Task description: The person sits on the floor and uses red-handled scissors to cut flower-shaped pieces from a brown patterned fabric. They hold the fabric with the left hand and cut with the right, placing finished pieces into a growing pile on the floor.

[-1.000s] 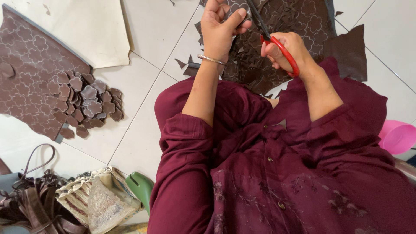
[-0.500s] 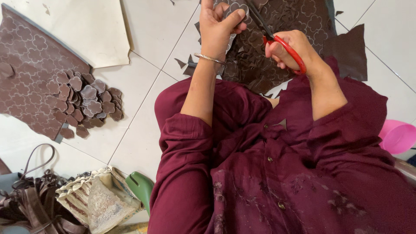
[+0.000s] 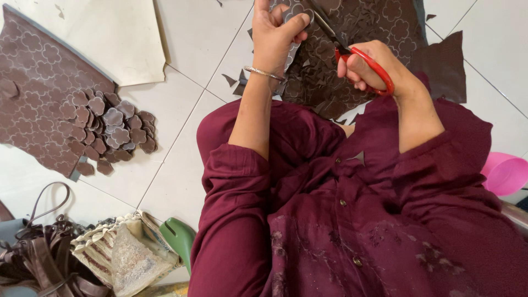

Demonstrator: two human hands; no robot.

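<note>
While left hand (image 3: 275,36) grips small brown flower piece (image 3: 294,14), right hand (image 3: 366,69) works red scissors (image 3: 357,55); left of scissors, heap of cut flowers (image 3: 113,129) done, marked sheet (image 3: 38,82) largely uncut.

Scissors (image 3: 352,52) now further along the piece (image 3: 294,22)

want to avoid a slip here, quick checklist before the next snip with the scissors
1. Left hand pinches the brown piece firmly: ok.
2. Right hand has fingers through the red-handled scissors: ok.
3. Left thumb out of the blades' path: cannot tell, blades partly hidden.
4. Blades lined up on the printed outline: cannot tell.
5. Brown patterned sheet lies flat below on the floor: ok.
6. Pile of cut shapes lies well away from the cutting: ok.
</note>
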